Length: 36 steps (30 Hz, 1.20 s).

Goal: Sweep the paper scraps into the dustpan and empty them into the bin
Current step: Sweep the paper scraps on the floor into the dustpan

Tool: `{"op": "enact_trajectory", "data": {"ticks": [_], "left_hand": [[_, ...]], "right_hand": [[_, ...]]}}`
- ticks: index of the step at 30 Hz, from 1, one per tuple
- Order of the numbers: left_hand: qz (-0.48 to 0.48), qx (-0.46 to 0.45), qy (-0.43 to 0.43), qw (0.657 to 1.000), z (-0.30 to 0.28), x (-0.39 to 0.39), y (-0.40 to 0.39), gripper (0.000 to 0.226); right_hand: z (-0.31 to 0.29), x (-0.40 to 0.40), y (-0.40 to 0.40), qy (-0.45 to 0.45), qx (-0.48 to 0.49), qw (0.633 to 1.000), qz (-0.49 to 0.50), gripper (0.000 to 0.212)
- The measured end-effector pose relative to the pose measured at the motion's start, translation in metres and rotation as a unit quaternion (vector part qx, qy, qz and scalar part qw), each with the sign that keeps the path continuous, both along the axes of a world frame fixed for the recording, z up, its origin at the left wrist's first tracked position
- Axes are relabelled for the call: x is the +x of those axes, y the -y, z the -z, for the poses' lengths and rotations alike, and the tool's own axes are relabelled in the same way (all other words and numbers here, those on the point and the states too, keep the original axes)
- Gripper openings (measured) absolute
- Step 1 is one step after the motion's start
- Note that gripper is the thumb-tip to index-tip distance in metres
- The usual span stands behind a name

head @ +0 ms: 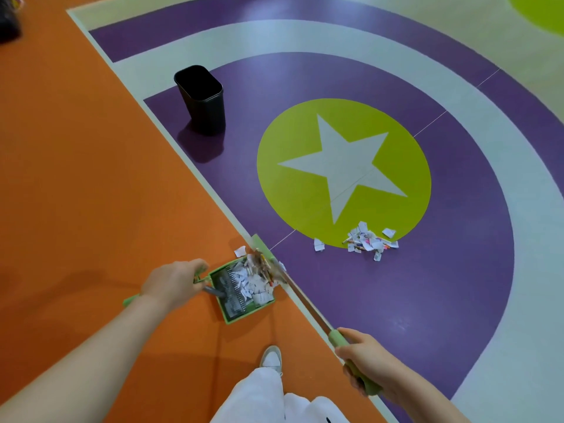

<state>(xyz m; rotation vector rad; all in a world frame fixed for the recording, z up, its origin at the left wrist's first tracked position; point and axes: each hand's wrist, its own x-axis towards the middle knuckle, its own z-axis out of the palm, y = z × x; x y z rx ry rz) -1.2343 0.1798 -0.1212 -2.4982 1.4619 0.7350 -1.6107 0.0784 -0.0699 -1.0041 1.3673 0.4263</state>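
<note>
Your left hand (175, 282) grips the green plastic dustpan (244, 290), your right hand (366, 358) the broom (305, 297), on glossy orange-and-purple flooring (91, 178).

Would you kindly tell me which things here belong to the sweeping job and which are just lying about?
Belonging to the job:
green dustpan, gripped by the left hand
broom, gripped by the right hand
scraps in the pan
scrap pile on the floor
black bin

Just lying about:
dark object at the top left corner
</note>
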Motion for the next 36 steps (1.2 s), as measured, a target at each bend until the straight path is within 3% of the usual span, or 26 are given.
{"op": "enact_trajectory", "data": {"ticks": [6, 11, 20, 22, 26, 31, 36], "left_hand": [[-0.002, 0.000, 0.001, 1.000, -0.001, -0.004, 0.004, 0.029], [-0.004, 0.007, -0.009, 1.000, -0.001, -0.003, 0.005, 0.032], [-0.014, 0.001, -0.012, 1.000, -0.004, -0.006, 0.001, 0.036], [-0.011, 0.001, -0.010, 1.000, -0.005, -0.007, 0.001, 0.036], [-0.018, -0.005, -0.012, 1.000, -0.004, -0.008, -0.001, 0.036], [-0.023, -0.006, -0.010, 1.000, -0.005, -0.010, -0.003, 0.037], [-0.026, -0.005, -0.006, 1.000, -0.006, -0.013, -0.004, 0.040]], "right_hand": [[0.021, 0.030, -0.006, -0.035, -0.050, 0.996, -0.064, 0.043], [0.033, 0.059, -0.024, -0.022, -0.030, 0.994, -0.102, 0.038], [-0.003, 0.055, -0.038, 0.086, 0.141, 0.986, 0.032, 0.029], [-0.010, 0.047, -0.035, 0.088, 0.130, 0.986, 0.050, 0.026], [-0.021, 0.030, -0.030, 0.073, 0.095, 0.992, 0.051, 0.043], [-0.043, 0.017, -0.017, 0.072, 0.053, 0.995, 0.033, 0.037], [-0.031, 0.016, -0.005, 0.037, -0.001, 0.999, -0.015, 0.053]]}}
